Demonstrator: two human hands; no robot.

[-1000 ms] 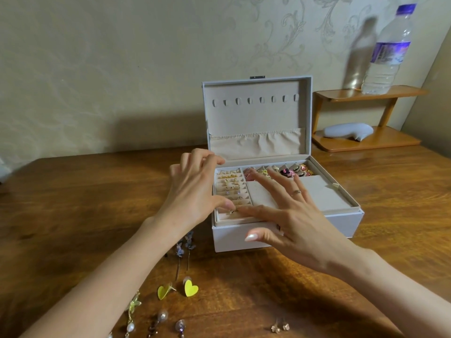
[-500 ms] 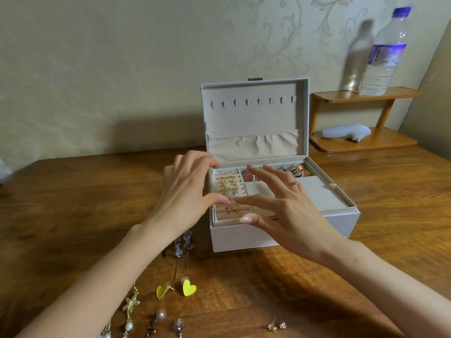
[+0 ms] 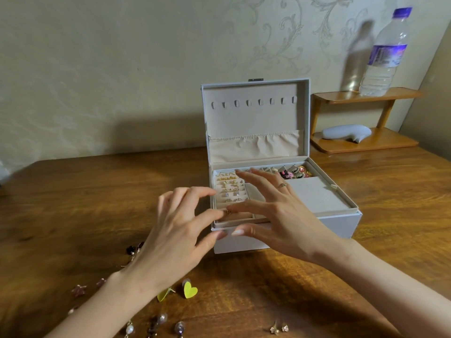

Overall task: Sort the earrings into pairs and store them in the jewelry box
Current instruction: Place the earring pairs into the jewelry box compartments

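Observation:
The white jewelry box (image 3: 317,228) stands open on the wooden table, lid (image 3: 253,118) upright. Several small earrings sit in the slotted rows (image 3: 230,191) of its left compartment. More colourful pieces (image 3: 295,173) fill the back right. My left hand (image 3: 178,228) and my right hand (image 3: 275,213) meet over the box's front left corner. Both index fingertips touch a small gold earring (image 3: 228,211) in the front row; the other fingers are spread and relaxed. Loose earrings lie in front: two yellow hearts (image 3: 190,290), pink stars (image 3: 78,290), pearl drops (image 3: 129,329), gold flower studs (image 3: 279,328).
A small wooden shelf (image 3: 366,145) stands at the back right against the wall, with a water bottle (image 3: 383,52) on top and a pale grey object (image 3: 346,134) below. Dark bead earrings (image 3: 133,250) lie beside my left wrist. Bare table extends left and right of the box.
My left hand has drawn back toward me from over the slotted rows to the box's front corner. My right fingers have lifted slightly; more stored earrings now show.

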